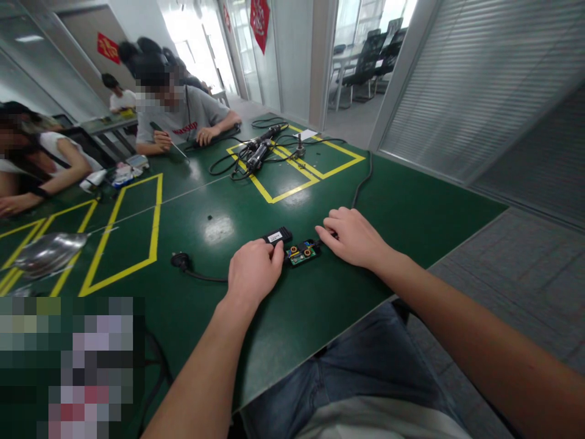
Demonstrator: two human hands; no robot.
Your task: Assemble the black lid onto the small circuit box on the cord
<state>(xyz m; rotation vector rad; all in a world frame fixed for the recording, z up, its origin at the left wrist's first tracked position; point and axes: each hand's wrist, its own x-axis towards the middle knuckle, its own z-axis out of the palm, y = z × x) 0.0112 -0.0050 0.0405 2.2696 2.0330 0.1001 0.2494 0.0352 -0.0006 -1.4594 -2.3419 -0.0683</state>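
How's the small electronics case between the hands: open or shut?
Open: the circuit board lies uncovered between the left hand and right hand.

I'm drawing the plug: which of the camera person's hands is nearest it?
The left hand. It lies between the black plug and the circuit board; the right hand is on the board's far side.

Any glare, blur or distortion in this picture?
Head view: back windows wash out white, and pale glare patches mark the green tabletop. Head view, right: the door post leans, perhaps lens distortion. Head view, centre: circuit board recognisable, fine details too small to judge.
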